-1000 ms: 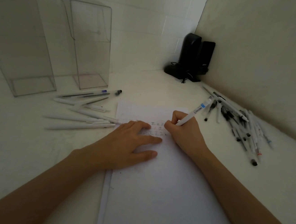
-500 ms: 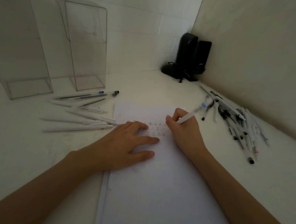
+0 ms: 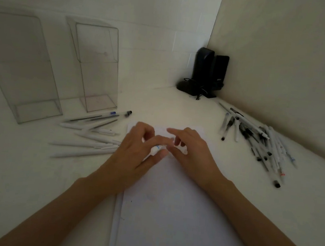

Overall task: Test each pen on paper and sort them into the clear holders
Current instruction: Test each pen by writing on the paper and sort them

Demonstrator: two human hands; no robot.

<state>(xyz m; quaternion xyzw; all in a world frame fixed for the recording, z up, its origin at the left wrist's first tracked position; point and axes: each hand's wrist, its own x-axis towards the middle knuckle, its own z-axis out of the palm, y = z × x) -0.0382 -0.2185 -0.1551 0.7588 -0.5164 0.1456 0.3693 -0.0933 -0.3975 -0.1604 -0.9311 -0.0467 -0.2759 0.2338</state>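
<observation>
One white corner desk [image 3: 24, 169] bears paper [image 3: 169, 212]; left hand [image 3: 133, 153] pinches a pen [image 3: 156, 149], right hand [image 3: 194, 155] seemingly slack.

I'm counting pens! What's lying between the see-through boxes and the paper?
Several loose pens lie there on the white table, as the head view shows.

Over the paper [image 3: 169, 212], the left hand [image 3: 134, 154] pinches a white pen [image 3: 155, 149], the right hand [image 3: 192, 155] just beside.

Left hand [image 3: 135, 147] curled beside loosely curled right hand [image 3: 191, 153].
</observation>
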